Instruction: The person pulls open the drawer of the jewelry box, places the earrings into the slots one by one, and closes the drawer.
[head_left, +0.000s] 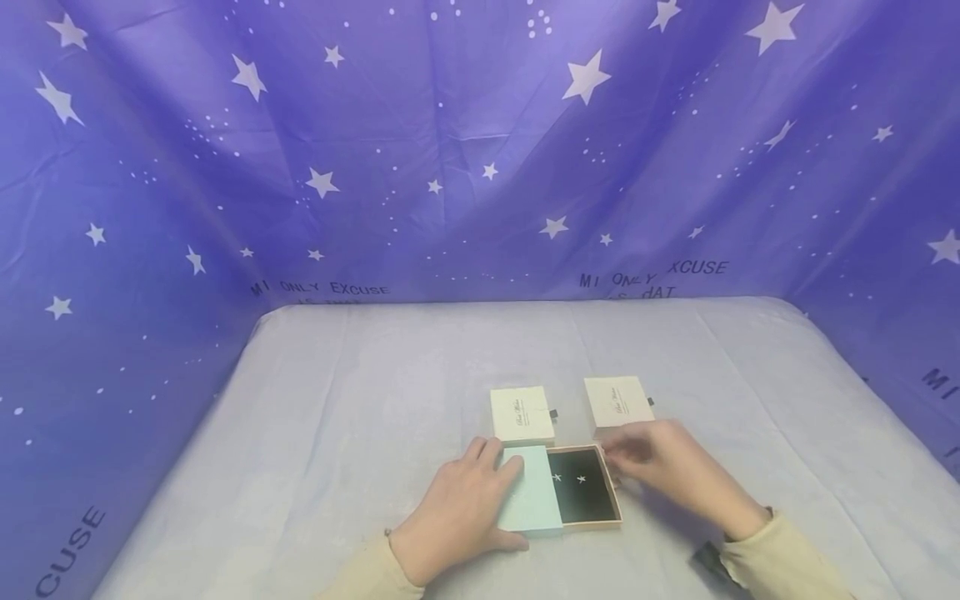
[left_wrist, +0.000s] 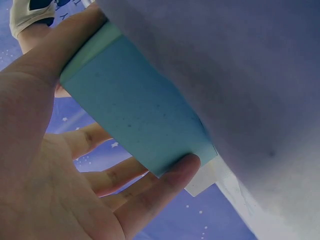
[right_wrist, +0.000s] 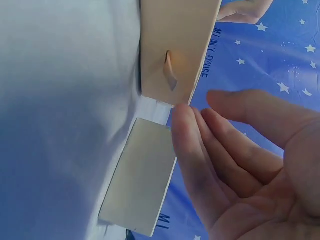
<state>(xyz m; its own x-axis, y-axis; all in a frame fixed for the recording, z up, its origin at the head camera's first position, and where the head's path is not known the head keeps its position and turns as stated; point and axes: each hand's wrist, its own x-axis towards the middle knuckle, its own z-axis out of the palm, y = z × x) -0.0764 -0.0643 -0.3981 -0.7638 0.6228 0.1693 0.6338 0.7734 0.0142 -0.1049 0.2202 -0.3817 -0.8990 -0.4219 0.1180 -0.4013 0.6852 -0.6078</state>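
Note:
A mint-green slide box sleeve [head_left: 534, 492] lies near the table's front, its drawer [head_left: 611, 523] pulled partway out to the right. On the drawer's black lining [head_left: 585, 500] sit two small silvery star-shaped pieces [head_left: 581, 479]. My left hand [head_left: 457, 504] holds the sleeve from the left, thumb at the near edge and fingers at the far side. Beside the drawer's right end, my right hand [head_left: 660, 462] has its fingers loosely bent, thumb apart, with nothing held. The right wrist view shows a small pull tab [right_wrist: 170, 71] on the drawer's end face, clear of the fingertips.
Two cream boxes with printed lids and dark tabs stand behind: one box [head_left: 519, 414] just behind the sleeve, another box [head_left: 618, 404] by my right hand. A pale cloth [head_left: 337, 417] covers the table. A purple star-patterned curtain [head_left: 450, 125] hangs behind it.

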